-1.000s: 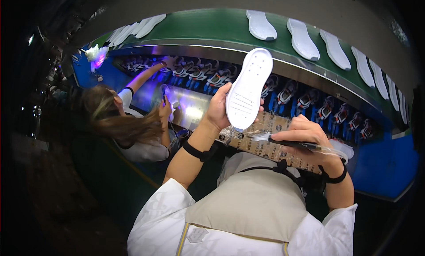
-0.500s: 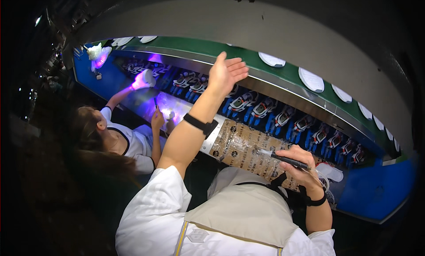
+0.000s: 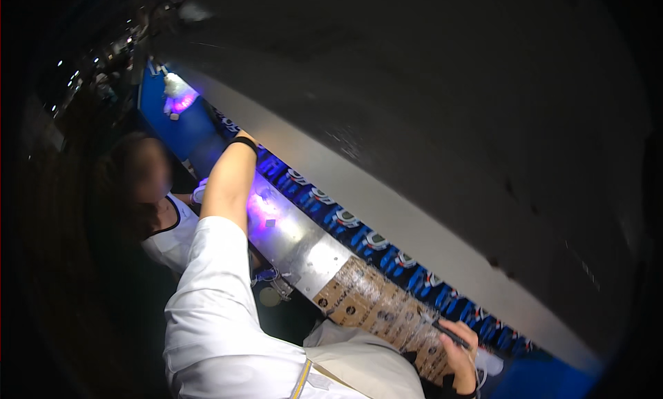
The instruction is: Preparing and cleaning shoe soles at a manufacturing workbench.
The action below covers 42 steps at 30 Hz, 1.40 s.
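Observation:
My left arm stretches far forward and left. My left hand (image 3: 246,133) reaches past the metal edge into the shoe row, and the cover hides its fingers. A black band circles that wrist. At lower right, my right hand (image 3: 461,351) is closed round a slim black-handled brush (image 3: 452,335). Its pale tip points left over a cardboard-covered stretch of the bench (image 3: 373,302). A pale cord hangs by the right wrist. Shoe uppers (image 3: 347,218), white and grey with red touches, stand in a long row on blue holders (image 3: 323,209).
A large grey cover (image 3: 428,123) overhangs the row. At left, a person in a white shirt (image 3: 169,230) sits or stands beside the bench under violet light (image 3: 264,204). A white lit-up object (image 3: 179,92) is on the blue panel at far left. A pale piece (image 3: 489,362) lies beside my right hand.
My left hand has moved from above the row to far left, into it. The view has tilted, and the cover now hides the green belt with white soles. My right hand keeps the brush.

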Motion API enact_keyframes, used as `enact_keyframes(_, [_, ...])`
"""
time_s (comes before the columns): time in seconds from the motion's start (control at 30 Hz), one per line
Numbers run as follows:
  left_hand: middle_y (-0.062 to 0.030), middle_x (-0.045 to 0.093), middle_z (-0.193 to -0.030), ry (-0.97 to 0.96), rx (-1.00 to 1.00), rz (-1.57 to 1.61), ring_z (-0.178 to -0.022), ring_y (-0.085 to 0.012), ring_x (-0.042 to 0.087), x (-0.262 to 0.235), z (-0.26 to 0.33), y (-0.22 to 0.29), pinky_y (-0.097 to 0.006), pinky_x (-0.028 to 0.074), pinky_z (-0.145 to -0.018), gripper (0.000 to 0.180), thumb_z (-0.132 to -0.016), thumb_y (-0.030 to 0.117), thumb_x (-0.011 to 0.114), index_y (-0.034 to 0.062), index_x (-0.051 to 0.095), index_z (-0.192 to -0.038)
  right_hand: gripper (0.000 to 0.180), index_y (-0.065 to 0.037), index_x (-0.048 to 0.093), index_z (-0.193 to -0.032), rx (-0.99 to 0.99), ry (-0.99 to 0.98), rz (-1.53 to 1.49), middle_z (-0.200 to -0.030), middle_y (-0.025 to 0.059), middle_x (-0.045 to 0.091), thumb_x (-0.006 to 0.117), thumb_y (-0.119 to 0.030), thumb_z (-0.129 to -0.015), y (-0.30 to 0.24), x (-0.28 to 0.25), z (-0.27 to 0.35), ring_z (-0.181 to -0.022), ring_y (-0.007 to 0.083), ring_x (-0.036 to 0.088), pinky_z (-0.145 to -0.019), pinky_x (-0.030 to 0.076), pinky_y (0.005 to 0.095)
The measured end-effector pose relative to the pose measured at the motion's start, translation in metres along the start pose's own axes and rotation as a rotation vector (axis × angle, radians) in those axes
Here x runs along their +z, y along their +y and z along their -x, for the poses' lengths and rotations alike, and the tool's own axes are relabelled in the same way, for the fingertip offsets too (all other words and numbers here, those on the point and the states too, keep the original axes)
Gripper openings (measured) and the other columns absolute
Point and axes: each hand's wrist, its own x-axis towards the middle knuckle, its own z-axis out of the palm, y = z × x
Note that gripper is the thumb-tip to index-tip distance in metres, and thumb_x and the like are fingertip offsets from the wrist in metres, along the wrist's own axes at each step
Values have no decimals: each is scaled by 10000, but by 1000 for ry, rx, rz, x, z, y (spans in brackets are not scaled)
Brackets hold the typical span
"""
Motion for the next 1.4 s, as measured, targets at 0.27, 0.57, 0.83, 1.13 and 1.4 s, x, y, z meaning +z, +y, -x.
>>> enact_keyframes(0.27, [-187, 681, -827, -45, 87, -240, -781, -349, 717, 18, -12, -8, -442, 573, -714, 144, -909, 115, 623, -21, 636, -862, 331, -44, 637, -1372, -7, -386, 309, -1332, 164, 667, 553, -110, -1059, -16, -23, -28, -1276, 282, 595, -1090, 456, 383])
enact_keyframes(0.57, [-182, 676, -789, 248, 511, -230, -772, -353, 713, -11, 22, 1, -445, 560, -701, 94, -865, 71, 650, -5, 628, -814, 511, -45, 398, -1365, 124, -280, -98, -1303, 117, 377, 659, -200, -954, -9, -10, -32, -1189, 192, 374, -1026, 312, 355])
enact_keyframes(0.83, [-146, 617, -1339, -364, 125, 627, -1161, -225, 648, -63, 260, 123, -343, 530, -1016, 694, -843, -72, 737, -30, 447, -1472, 302, 37, 720, -1080, -39, 250, -132, -848, 11, 660, 734, -216, -916, 11, 6, -18, -704, 78, 521, -657, 388, 225])
enact_keyframes(1.13, [-207, 649, -1350, -1135, -1374, 1452, -1235, -310, 654, -151, 517, 142, -476, 468, -1131, 581, -1033, 429, 599, 25, 551, -1447, 328, 42, 684, -1133, -36, 200, -448, -843, -25, 594, 740, -208, -928, 5, 10, 15, -694, 54, 456, -635, 327, 204])
enact_keyframes(1.4, [-189, 620, -1370, -1176, -1331, 1376, -1143, -403, 675, -162, 526, 179, -562, 521, -1043, 917, -985, 811, 236, 90, 471, -1501, 218, 13, 754, -1050, -126, 20, -224, -1049, 81, 757, 703, -92, -865, -52, 31, 12, -954, 147, 667, -886, 515, 295])
